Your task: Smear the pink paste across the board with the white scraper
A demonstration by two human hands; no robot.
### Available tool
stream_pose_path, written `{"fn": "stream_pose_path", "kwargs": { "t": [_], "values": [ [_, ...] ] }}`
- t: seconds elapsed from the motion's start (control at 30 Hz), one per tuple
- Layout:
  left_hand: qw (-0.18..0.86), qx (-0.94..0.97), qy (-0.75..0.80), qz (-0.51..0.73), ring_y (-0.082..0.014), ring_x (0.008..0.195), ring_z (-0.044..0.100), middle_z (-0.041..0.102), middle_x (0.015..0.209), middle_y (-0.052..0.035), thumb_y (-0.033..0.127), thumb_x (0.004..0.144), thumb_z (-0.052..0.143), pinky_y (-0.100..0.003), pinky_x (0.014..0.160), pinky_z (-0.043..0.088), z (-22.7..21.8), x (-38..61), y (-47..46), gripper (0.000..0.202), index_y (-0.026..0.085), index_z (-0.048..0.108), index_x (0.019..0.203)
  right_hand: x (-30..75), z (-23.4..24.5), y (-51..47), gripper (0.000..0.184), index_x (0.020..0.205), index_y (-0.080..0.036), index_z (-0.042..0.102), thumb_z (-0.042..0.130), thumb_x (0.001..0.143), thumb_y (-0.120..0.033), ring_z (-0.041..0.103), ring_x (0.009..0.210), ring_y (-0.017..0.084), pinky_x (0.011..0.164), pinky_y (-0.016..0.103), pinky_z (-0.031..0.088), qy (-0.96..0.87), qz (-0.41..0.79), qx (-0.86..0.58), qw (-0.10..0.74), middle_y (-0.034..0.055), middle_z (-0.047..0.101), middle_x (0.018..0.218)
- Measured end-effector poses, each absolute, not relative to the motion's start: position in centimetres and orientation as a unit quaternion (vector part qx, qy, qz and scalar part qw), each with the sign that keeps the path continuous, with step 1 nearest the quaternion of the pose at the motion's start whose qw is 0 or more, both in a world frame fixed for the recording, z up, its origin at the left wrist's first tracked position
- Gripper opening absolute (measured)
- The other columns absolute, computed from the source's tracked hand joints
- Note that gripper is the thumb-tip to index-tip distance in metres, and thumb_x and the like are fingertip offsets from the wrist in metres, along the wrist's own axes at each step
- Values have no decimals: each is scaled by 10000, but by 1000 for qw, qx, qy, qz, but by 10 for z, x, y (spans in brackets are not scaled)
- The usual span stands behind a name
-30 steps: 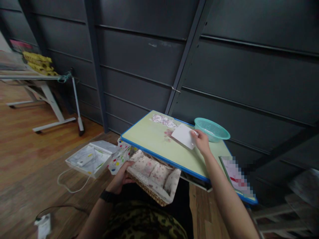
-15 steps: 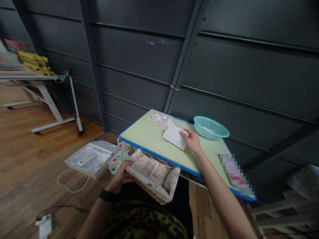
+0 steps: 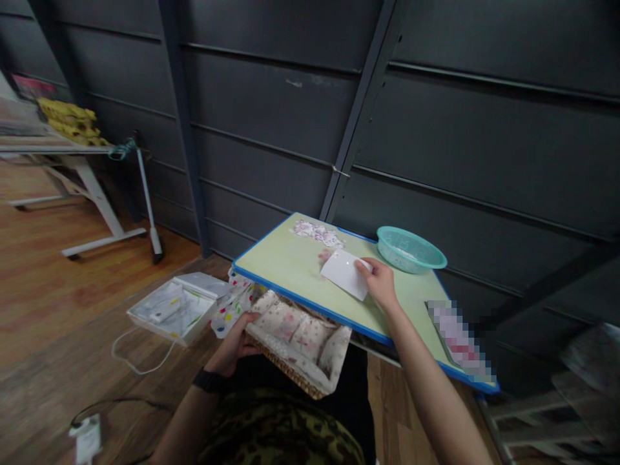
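We see the right hand (image 3: pixel 381 282) gripping a white card (image 3: pixel 345 274) flat on the green tabletop (image 3: pixel 285 258), mid-table. Teal basket (image 3: pixel 411 248) sits at the far edge, pink scraps (image 3: pixel 317 232) near the far left corner. Left hand (image 3: pixel 238 338) holds a fabric-lined basket (image 3: pixel 300 345) below the near edge — on the lap.

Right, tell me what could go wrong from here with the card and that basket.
1. The right hand holds the white card by one end only, so it could bend or slip.
2. The loose pink-and-white scraps lie near the table back edge, close to the card; a careless sweep might scatter them.
3. The left hand grips the fabric-lined basket at one rim only, low by the table edge; it could tip.
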State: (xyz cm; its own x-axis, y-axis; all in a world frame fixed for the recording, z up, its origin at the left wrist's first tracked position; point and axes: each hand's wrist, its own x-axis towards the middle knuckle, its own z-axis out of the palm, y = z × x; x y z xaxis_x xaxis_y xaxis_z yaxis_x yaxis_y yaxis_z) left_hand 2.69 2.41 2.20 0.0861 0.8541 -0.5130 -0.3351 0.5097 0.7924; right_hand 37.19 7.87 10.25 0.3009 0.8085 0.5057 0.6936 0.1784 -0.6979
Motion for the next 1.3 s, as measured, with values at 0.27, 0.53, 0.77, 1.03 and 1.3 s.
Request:
{"fn": "stream_pose_path", "kwargs": {
  "t": [0.27, 0.53, 0.77, 1.03, 1.3],
  "values": [
    [704, 245, 507, 432, -221, 662, 711, 725, 775, -41, 388, 771, 767, -335, 586, 623, 17, 25, 25, 312, 186, 651, 978, 369, 103, 74, 683, 991, -137, 829, 535, 851, -737, 656, 734, 284, 700, 377, 480, -583, 24, -647, 491, 153, 810, 889],
    [683, 244, 533, 435, -215, 629, 693, 716, 752, -45, 338, 837, 691, -344, 573, 627, 25, 28, 24, 206, 182, 645, 964, 346, 102, 68, 565, 943, -178, 832, 608, 837, -686, 669, 749, 270, 718, 368, 502, -606, 87, -609, 503, 129, 822, 931],
    [687, 245, 524, 439, -210, 641, 694, 728, 757, -49, 355, 814, 712, -342, 570, 634, 22, 27, 25, 221, 185, 645, 937, 341, 101, 73, 544, 925, -175, 832, 637, 816, -671, 692, 809, 289, 769, 388, 519, -604, 112, -597, 515, 139, 822, 953],
    [687, 255, 520, 439, -213, 631, 693, 720, 716, -41, 407, 760, 758, -334, 568, 624, 20, 26, 24, 280, 189, 651, 898, 343, 94, 73, 569, 902, -187, 830, 683, 772, -721, 711, 874, 307, 798, 402, 539, -585, 146, -588, 540, 137, 823, 981],
    [685, 246, 532, 433, -206, 606, 680, 712, 715, -34, 374, 791, 703, -332, 560, 617, 27, 28, 24, 239, 185, 646, 925, 344, 93, 73, 555, 900, -177, 828, 694, 772, -700, 707, 844, 296, 774, 389, 535, -573, 161, -585, 551, 127, 820, 952]
  ]
}}
